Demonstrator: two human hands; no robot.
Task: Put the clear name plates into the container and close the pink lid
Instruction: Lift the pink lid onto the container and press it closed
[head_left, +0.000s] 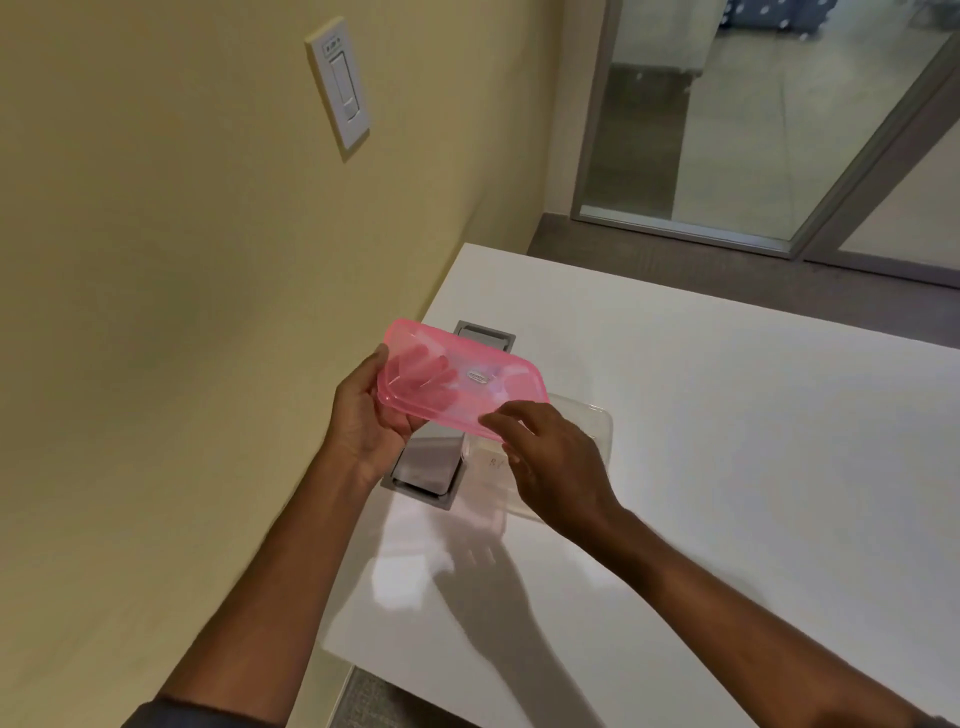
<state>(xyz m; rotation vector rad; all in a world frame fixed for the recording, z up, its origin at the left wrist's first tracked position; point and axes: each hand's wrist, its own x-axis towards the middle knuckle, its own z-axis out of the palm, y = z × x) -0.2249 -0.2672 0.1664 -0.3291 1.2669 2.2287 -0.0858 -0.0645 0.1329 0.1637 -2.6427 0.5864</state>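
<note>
**Spotter:** Where's the lid relative to the box right now?

**Me:** I've got the pink lid (464, 383) up off the table, tilted, held in both hands. My left hand (367, 415) grips its left end, thumb on the rim and fingers (426, 371) showing through the pink plastic from underneath. My right hand (556, 457) pinches the near edge toward the right corner. Both are closed on the lid.

**Spotter:** And the container?

**Me:** The clear container (582, 431) sits on the white table (727, 415), just below and to the right of the lid, mostly hidden under my right hand. Its left end lies beside the grey cable hatch (431, 467) set into the tabletop.

**Spotter:** Axes line up?

**Me:** Close, I'd say. The lid's long axis runs from upper left to lower right, and the container's appears to run about the same way. So the move I judge is needed is a short shift down and right, then levelling the tilt. My right hand is the nearer one.

**Spotter:** Name plates in?

**Me:** I can't tell; there's a faint mark inside, but everything is clear on clear.
</note>
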